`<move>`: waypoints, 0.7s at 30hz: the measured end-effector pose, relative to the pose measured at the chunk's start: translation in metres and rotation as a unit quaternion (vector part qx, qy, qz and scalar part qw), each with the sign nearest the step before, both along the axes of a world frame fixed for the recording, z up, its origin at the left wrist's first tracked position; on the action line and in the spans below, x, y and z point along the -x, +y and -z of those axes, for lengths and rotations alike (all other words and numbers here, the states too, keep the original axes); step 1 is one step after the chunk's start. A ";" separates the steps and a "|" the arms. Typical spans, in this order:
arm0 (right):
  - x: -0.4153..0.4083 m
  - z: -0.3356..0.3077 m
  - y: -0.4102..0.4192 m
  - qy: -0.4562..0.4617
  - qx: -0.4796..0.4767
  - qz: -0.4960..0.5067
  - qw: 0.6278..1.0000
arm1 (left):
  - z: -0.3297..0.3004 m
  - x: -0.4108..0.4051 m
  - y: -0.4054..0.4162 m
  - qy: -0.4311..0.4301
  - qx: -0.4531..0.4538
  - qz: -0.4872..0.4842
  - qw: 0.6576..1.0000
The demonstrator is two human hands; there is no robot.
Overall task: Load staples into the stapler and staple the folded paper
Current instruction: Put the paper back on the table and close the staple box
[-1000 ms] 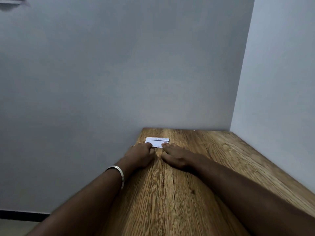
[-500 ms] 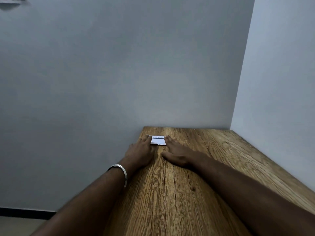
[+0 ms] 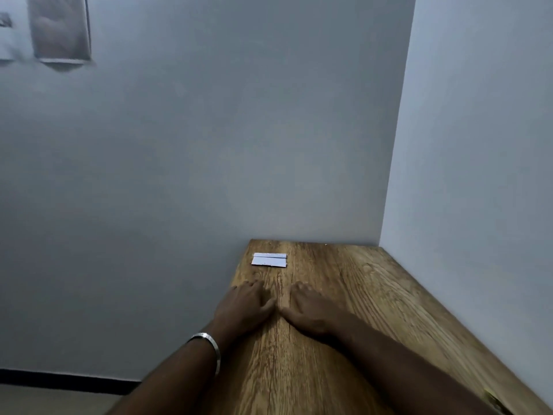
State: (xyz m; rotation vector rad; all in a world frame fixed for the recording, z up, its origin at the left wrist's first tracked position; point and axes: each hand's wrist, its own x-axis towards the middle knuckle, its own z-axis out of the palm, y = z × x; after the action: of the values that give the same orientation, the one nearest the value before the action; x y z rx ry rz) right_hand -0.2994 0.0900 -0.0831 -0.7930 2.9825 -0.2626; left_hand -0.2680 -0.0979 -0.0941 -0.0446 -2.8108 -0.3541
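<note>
Folded white paper point(image 3: 269, 260), a small flat rectangle with a fold line running across its width, lies on the wooden desk point(image 3: 359, 310) near the far left corner, close to the grey wall point(image 3: 209, 145) behind. Nothing touches it; a strip of bare wood separates it from both hands. Left hand point(image 3: 245, 304) rests palm down on the desk near the left edge, fingers relaxed and slightly blurred, pointing toward the paper, holding nothing. Right hand point(image 3: 311, 310) lies just beside it, also palm down, fingers loosely extended, holding nothing. The two thumbs nearly meet along a grain line of the desk; cannot tell whether they touch. A silver metal bangle point(image 3: 209, 348) sits on the left wrist. Both forearms reach in from the bottom of the view, the right one lying along the desk surface. Desk top is brown, strongly grained, set into the corner where the grey back wall meets a paler side wall point(image 3: 478, 175) on the right. Upper left on the back wall, a blurred hanging picture point(image 3: 59, 28), details unreadable. A dark skirting strip point(image 3: 59, 381) runs along the base of the wall at lower left. A small yellowish mark point(image 3: 493, 399) shows at the desk's near right edge, too unclear to identify.
</note>
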 end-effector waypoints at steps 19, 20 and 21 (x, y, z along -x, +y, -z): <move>-0.175 0.001 0.042 0.000 -0.017 -0.009 1.000 | -0.005 -0.179 0.057 0.011 -0.043 0.069 0.997; -0.182 0.003 0.045 0.006 -0.015 -0.011 1.000 | -0.003 -0.186 0.060 0.012 -0.042 0.076 0.996; -0.189 0.004 0.047 0.011 -0.010 -0.011 1.000 | -0.001 -0.193 0.062 0.015 -0.041 0.083 0.996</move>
State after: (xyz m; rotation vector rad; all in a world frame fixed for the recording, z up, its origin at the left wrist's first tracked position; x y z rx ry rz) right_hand -0.1109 0.1374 -0.0867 -0.8312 2.9901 -0.2244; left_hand -0.0748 -0.0359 -0.0935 -0.2643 -2.7659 -0.5031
